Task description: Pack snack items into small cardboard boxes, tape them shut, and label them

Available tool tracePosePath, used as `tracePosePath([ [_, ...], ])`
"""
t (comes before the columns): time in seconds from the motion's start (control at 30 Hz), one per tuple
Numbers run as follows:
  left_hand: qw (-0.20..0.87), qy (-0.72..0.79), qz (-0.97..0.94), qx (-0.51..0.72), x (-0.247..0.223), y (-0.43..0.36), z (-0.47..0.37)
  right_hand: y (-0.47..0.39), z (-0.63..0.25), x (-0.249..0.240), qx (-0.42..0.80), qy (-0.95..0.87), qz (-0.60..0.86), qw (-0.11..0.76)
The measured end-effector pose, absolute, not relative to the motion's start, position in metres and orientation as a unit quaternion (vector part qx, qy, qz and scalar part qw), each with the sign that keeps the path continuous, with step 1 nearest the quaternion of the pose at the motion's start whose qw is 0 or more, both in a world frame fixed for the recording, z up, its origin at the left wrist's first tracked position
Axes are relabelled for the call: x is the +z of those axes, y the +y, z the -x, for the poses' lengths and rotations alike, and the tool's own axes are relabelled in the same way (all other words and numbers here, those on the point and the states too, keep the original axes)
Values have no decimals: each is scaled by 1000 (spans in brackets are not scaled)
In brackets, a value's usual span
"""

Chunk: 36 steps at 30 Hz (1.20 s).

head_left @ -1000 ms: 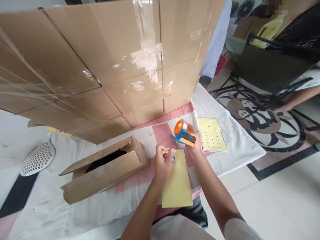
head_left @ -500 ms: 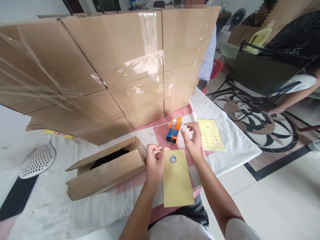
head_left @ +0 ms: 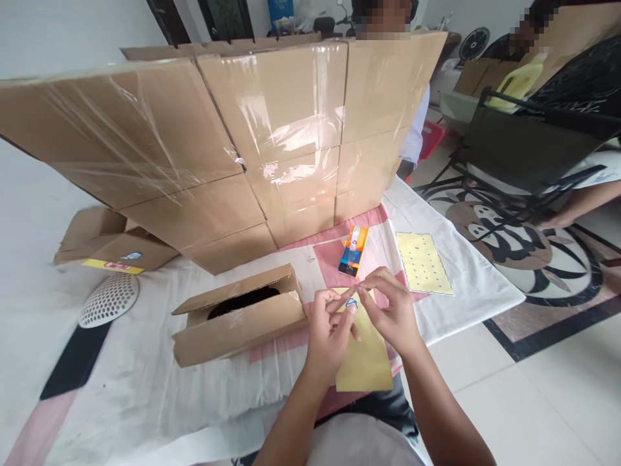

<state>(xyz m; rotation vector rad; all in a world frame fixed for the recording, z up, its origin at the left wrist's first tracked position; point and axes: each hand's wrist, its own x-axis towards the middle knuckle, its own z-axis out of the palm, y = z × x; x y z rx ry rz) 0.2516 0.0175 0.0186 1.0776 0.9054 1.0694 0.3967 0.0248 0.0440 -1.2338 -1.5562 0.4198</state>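
My left hand (head_left: 332, 331) is closed in a pinch above the upper left part of a yellow paper sheet (head_left: 366, 362), which has a small blue-outlined drawing near its top. My right hand (head_left: 394, 312) meets it from the right, thumb and forefinger pinched together. The fingertips of both hands touch or nearly touch; anything between them is too small to make out. Just beyond the fingers lies an orange and blue tape dispenser (head_left: 354, 251) with a roll of clear tape. To its right rests a yellow wavy-edged card (head_left: 424, 263) dotted with small blue marks.
Taped cardboard boxes (head_left: 291, 123) form a wall across the table's back. An opened long carton (head_left: 237, 330) lies left of my hands. Farther left are another open box (head_left: 130, 249) and a white perforated object (head_left: 109, 301). A black chair (head_left: 519, 145) and other people are beyond.
My right hand has moved from beside the tape dispenser to my left hand, and its fingers have closed. My left hand now reaches over the sheet's top. The view has shifted left.
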Motion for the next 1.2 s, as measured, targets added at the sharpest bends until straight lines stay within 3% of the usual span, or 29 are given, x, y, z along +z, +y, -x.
tracePosePath([
  [0.1,691,355,-452,439,26,-11,-246,28,-394,50,210,-612,525,554],
  [0.2,627,392,-459,493,28,-36,-228,32,-391,58,221,-579,538,571],
  [0.27,499,422,-526,545,28,-40,-203,34,-387,64,236,-573,542,568],
  [0.33,299,439,-638,557,30,-33,-168,36,-381,70,254,-578,538,558],
  [0.43,-29,501,-736,454,41,-11,-114,40,-365,82,281,-604,512,543],
  [0.5,-127,544,-756,341,48,3,-90,45,-350,90,296,-631,484,528],
  [0.67,-114,572,-786,204,40,13,-77,62,-303,102,307,-711,421,472],
  [0.93,-95,577,-775,240,25,8,-80,83,-261,82,301,-756,428,394],
  [1.2,-66,590,-754,282,25,9,-81,82,-255,78,408,-688,445,402],
])
